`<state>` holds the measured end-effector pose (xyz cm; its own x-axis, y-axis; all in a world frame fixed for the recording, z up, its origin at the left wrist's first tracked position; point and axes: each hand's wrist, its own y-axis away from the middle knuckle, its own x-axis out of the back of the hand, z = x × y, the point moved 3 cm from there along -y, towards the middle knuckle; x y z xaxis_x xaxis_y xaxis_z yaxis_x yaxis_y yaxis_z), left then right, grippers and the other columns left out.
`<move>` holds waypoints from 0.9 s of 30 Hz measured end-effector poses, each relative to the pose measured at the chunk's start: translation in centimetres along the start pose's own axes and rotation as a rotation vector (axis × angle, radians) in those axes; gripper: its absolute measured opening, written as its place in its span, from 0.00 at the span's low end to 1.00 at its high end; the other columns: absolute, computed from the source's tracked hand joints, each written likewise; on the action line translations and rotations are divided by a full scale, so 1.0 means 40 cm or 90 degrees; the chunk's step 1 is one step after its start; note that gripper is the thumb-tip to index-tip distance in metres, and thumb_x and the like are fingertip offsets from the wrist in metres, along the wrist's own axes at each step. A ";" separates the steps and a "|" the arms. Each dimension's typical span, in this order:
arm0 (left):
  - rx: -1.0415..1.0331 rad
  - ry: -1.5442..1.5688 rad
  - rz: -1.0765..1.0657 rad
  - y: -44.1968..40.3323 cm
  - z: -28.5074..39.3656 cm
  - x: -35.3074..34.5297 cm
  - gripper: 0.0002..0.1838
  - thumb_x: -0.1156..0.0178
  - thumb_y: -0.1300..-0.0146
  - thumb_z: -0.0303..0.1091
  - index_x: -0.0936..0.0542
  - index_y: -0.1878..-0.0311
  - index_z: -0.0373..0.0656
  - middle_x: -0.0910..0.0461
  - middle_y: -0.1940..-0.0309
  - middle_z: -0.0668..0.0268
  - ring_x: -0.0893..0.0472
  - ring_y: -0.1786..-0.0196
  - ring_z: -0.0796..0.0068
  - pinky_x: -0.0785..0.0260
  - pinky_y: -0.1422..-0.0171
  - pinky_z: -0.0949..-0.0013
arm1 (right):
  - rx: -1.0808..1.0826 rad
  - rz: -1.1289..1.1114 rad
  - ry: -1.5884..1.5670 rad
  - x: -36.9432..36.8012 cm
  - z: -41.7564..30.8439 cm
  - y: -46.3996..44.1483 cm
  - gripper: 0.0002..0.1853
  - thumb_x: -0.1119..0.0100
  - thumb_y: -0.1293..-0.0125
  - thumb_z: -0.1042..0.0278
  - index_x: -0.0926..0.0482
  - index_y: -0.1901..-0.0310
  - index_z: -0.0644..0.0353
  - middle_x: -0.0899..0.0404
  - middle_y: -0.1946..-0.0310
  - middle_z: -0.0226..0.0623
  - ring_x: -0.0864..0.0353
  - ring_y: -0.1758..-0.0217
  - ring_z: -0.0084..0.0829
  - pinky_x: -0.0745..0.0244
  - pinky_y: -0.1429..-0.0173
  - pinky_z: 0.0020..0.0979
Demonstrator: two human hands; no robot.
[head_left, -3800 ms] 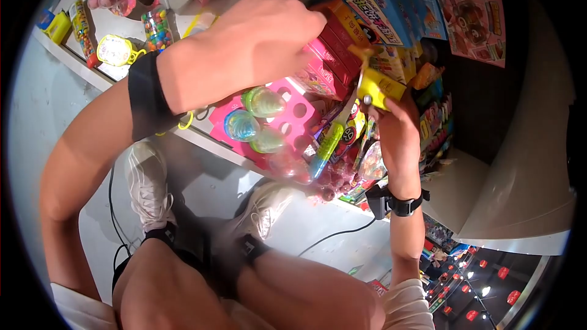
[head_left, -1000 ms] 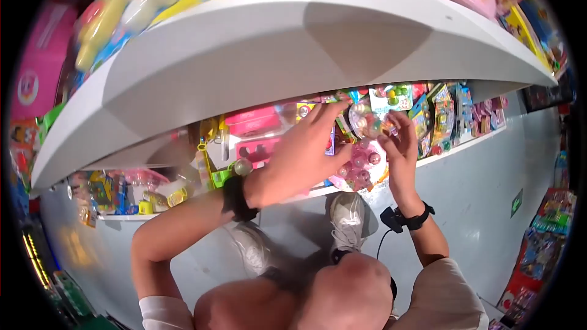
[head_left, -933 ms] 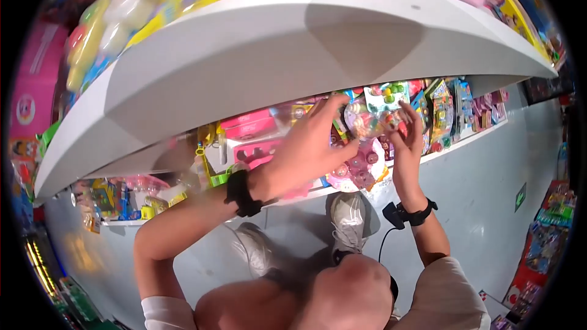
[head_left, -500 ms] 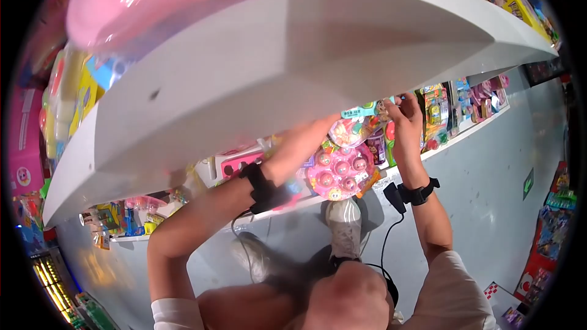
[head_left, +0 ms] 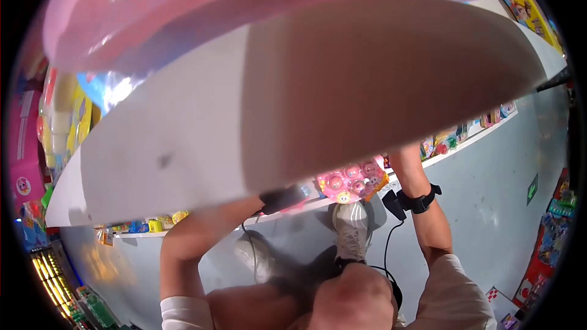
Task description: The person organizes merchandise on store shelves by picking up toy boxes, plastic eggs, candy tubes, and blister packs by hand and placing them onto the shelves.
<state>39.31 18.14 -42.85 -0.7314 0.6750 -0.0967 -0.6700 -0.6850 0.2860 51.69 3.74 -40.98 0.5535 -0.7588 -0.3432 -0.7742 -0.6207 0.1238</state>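
Reaches beneath upper shelf [head_left: 367, 85] with both arms. Cannot tell finger state of left hand, hidden by that shelf, or of right hand [head_left: 406, 160], covered at the fingers. Shows pink pack [head_left: 351, 182] at front edge of lower shelf [head_left: 468, 141], partly covered from above, just left of right hand.

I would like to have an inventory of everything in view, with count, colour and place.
Upper shelf: 1, white, across the middle
Glossy item: 1, pink, top
Domed pack: 1, pink, below upper shelf's edge
Lower display: count unclear, white edge, beneath
Small goods: uncountable, mixed colours, around the edges
Floor: 1, grey, below
Arrow sign: 1, green, right
Shoes: 2, whitish, lower middle
Wrist straps: 2, black, on the arms
Sleeves: 2, pale, bottom
Right hand: 1, bare, mostly hidden
Left hand: hidden
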 end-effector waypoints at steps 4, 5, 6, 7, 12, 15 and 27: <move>-0.247 -0.198 -0.002 0.022 -0.099 0.136 0.15 0.45 0.25 0.34 0.20 0.43 0.37 0.20 0.50 0.64 0.22 0.46 0.73 0.31 0.37 0.65 | 0.017 -0.062 0.044 -0.011 0.031 0.001 0.16 0.38 0.28 0.76 0.25 0.41 0.65 0.18 0.52 0.32 0.18 0.55 0.21 0.21 0.54 0.26; -0.497 -0.342 -0.096 0.059 -0.096 0.144 0.14 0.46 0.24 0.34 0.20 0.43 0.37 0.20 0.49 0.64 0.21 0.46 0.72 0.31 0.37 0.65 | -0.048 -0.092 0.087 -0.038 0.016 0.013 0.16 0.37 0.28 0.76 0.26 0.42 0.65 0.18 0.51 0.33 0.17 0.53 0.22 0.18 0.53 0.27; -0.495 -0.342 -0.086 0.074 -0.077 0.148 0.14 0.46 0.24 0.34 0.20 0.43 0.37 0.20 0.49 0.64 0.21 0.46 0.72 0.31 0.37 0.65 | -0.049 -0.180 0.074 -0.066 0.010 0.012 0.16 0.37 0.29 0.77 0.27 0.42 0.66 0.17 0.52 0.33 0.17 0.51 0.23 0.17 0.52 0.27; -0.383 -0.426 -0.050 0.086 -0.045 0.145 0.14 0.46 0.24 0.33 0.21 0.42 0.38 0.21 0.48 0.63 0.21 0.45 0.72 0.31 0.37 0.66 | -0.032 -0.210 0.126 -0.085 0.004 0.018 0.17 0.37 0.30 0.77 0.27 0.42 0.66 0.17 0.51 0.34 0.16 0.51 0.24 0.17 0.51 0.27; -0.150 -0.077 -0.018 0.089 -0.082 0.207 0.15 0.45 0.22 0.32 0.24 0.38 0.38 0.20 0.44 0.66 0.22 0.44 0.75 0.32 0.37 0.70 | -0.041 -0.204 0.160 -0.146 -0.010 0.048 0.23 0.34 0.34 0.75 0.27 0.39 0.65 0.18 0.49 0.38 0.20 0.45 0.27 0.27 0.37 0.31; -0.179 -0.027 0.022 0.108 -0.064 0.212 0.15 0.43 0.23 0.34 0.24 0.39 0.36 0.19 0.45 0.67 0.21 0.45 0.77 0.32 0.38 0.70 | -0.039 -0.216 0.126 -0.179 -0.009 0.042 0.22 0.33 0.34 0.73 0.25 0.40 0.65 0.18 0.49 0.36 0.21 0.44 0.27 0.29 0.36 0.31; -0.036 0.020 0.116 0.201 0.044 0.328 0.11 0.41 0.27 0.24 0.20 0.45 0.33 0.16 0.53 0.65 0.19 0.49 0.79 0.27 0.43 0.71 | 0.078 -0.245 0.478 -0.361 -0.043 0.055 0.11 0.38 0.33 0.73 0.19 0.52 0.69 0.16 0.55 0.41 0.17 0.50 0.34 0.25 0.45 0.35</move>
<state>24.57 21.97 -40.13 -0.8445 0.5299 -0.0780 -0.5313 -0.8102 0.2477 42.53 13.00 -34.15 0.8084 -0.4557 0.3726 -0.4940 -0.8694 0.0083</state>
